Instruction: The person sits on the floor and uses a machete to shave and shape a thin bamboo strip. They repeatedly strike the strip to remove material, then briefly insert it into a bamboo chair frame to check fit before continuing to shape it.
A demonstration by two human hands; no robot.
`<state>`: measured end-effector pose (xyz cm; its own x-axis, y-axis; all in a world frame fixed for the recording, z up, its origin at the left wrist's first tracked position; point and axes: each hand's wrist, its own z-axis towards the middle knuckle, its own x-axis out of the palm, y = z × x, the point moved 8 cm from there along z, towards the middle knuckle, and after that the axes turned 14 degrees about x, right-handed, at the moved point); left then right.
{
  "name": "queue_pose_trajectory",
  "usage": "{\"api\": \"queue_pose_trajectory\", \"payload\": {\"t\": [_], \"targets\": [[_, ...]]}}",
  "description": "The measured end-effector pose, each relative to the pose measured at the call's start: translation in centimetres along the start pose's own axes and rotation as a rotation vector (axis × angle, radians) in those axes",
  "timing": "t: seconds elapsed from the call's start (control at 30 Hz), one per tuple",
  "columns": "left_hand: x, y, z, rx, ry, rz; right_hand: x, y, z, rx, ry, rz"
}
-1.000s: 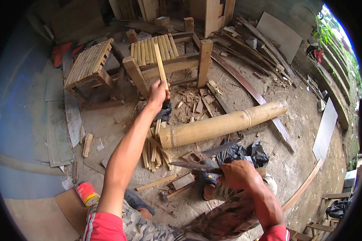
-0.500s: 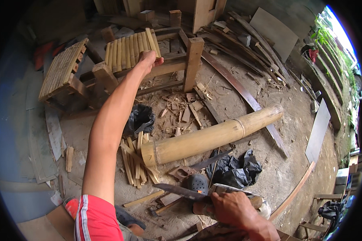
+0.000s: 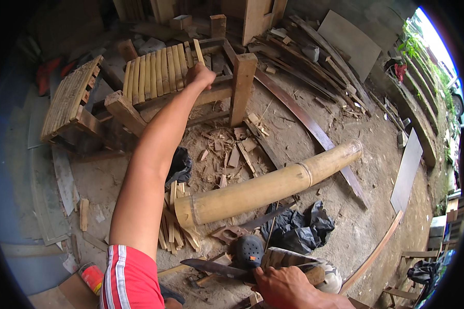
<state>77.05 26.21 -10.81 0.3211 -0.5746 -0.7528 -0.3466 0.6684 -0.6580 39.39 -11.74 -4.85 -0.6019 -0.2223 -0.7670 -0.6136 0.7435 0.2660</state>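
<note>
reaching far forward, your left hand (image 3: 200, 76) grips a slat (image 3: 197, 51) at the stool (image 3: 160, 77) seat's right edge, long axis pointing away; right hand (image 3: 281, 286) stays near you, closed on knife (image 3: 216, 269).

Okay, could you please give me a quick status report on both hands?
Left hand at the bamboo slat on the slatted seat. Right hand grips the knife. Big bamboo pole lies between.

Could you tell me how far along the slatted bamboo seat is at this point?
Done: several slats lie across the wooden frame. In hand: the left hand sets another slat; the right hand holds a long knife. Left: part of the frame uncovered; cut slats piled beside the bamboo pole.
</note>
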Motion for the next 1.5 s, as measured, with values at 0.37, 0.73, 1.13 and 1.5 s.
{"api": "queue_pose_trajectory", "payload": {"t": [0.37,0.73,1.13,1.5], "targets": [[0.0,-2.3,0.2,0.55,0.167,0.806,0.0,-0.7,-0.6,0.002,-0.01,0.035],[1.4,1.6,0.1,0.813,0.234,0.802,-0.9,-0.1,-0.8,-0.045,-0.054,0.052],[0.9,2.1,0.1,0.807,0.122,0.715,-1.4,0.6,-0.8,-0.072,-0.085,0.056],[0.3,4.9,-0.7,0.696,0.186,0.66,-0.6,0.7,-0.9,-0.09,-0.096,-0.031]]}}
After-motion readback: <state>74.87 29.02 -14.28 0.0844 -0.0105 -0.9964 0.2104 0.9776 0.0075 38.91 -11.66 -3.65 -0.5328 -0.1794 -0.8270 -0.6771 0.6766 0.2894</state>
